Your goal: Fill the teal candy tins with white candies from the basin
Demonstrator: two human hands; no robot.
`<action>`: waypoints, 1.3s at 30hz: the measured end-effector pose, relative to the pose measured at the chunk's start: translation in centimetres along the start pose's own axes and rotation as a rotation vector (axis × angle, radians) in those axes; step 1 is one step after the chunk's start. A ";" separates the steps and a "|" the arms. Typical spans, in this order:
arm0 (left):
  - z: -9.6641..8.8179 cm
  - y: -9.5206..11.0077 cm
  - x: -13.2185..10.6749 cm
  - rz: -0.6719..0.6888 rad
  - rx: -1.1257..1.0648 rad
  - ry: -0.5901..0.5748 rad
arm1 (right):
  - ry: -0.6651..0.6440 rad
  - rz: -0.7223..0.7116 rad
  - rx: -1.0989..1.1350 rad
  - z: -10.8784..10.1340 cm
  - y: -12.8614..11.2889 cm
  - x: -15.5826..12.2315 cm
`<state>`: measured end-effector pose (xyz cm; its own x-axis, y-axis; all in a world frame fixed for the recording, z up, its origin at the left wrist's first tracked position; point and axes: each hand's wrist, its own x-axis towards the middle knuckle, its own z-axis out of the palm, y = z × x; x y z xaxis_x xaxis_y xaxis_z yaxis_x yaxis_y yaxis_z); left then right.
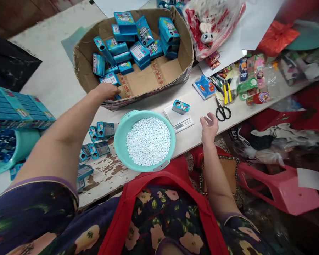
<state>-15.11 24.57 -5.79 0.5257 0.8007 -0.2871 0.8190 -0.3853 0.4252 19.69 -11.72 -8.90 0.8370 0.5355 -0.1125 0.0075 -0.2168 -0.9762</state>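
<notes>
My left hand reaches into the near left corner of a large cardboard box. Its fingers are closed on a small blue candy box, mostly hidden beneath them. Several more blue candy boxes lie jumbled inside the carton. My right hand hovers beside the white digital scale, fingers apart and holding nothing. One blue box with a round opening rests on the scale. Between my arms, a turquoise basin holds many small white candies.
Several blue boxes stand left of the basin. Farther left, stacked boxes sit above a turquoise tub of dark blue pieces. On the right lie black scissors, yellow cutters and a blue packet. A pink stool stands below.
</notes>
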 end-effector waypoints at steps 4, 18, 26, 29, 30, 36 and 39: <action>-3.6 1.3 -3.6 0.132 0.261 0.149 | 0.124 -0.011 -0.017 -2.1 -0.7 -3.1; 12.2 19.9 -26.2 1.049 -0.296 0.109 | -0.533 0.859 0.486 -0.5 -4.7 -13.9; 11.8 17.9 -14.8 0.395 -0.367 0.349 | -0.188 0.785 0.478 -5.5 -1.3 -11.9; 12.2 21.2 -8.3 0.480 -0.270 0.249 | -0.114 0.823 0.528 -5.5 0.0 -11.2; 12.5 22.5 -6.5 0.508 -0.197 0.186 | -0.105 0.859 0.548 -5.5 0.3 -11.1; 12.1 23.9 -6.1 0.349 0.200 0.122 | -0.109 1.002 0.593 -6.4 1.7 -10.8; 9.7 18.9 -11.5 0.087 0.132 0.416 | -0.100 0.972 0.602 -7.1 2.5 -10.9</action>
<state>-3.47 3.63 -2.73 0.4790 0.8687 0.1263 0.8124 -0.4932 0.3110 14.43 -23.86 -8.77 0.2985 0.4239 -0.8551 -0.9037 -0.1627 -0.3961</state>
